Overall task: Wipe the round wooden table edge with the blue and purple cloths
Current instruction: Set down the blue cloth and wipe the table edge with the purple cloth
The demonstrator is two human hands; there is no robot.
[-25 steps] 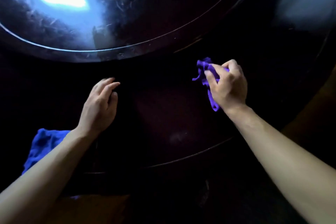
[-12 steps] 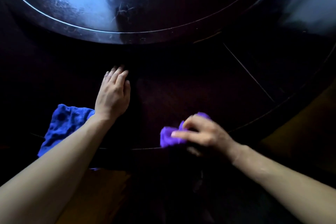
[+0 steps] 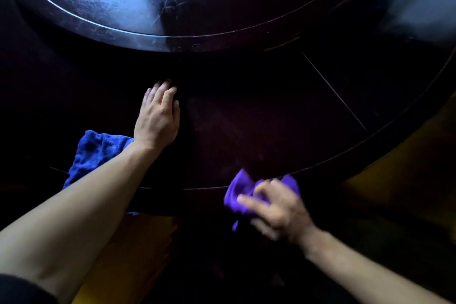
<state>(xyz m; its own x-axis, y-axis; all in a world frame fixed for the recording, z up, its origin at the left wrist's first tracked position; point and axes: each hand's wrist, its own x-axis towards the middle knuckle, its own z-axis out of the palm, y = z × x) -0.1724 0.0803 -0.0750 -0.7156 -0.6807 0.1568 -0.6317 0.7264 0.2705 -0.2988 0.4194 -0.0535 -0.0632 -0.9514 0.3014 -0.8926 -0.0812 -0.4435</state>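
Observation:
The dark round wooden table (image 3: 271, 131) fills the view, its near edge curving across the lower middle. My right hand (image 3: 278, 210) grips a crumpled purple cloth (image 3: 237, 192) right at that edge, blurred. My left hand (image 3: 158, 118) rests flat on the tabletop with fingers straight. A blue cloth (image 3: 96, 155) lies on the table beside my left wrist, partly hidden under the forearm.
A raised round glossy disc (image 3: 123, 7) sits in the table's middle, reflecting bright light. Below the table edge the floor (image 3: 407, 192) shows yellowish brown at the right and bottom left.
My right hand pulled the purple cloth from the tabletop down to the near edge, then slid it right along it. My left hand stayed on the table.

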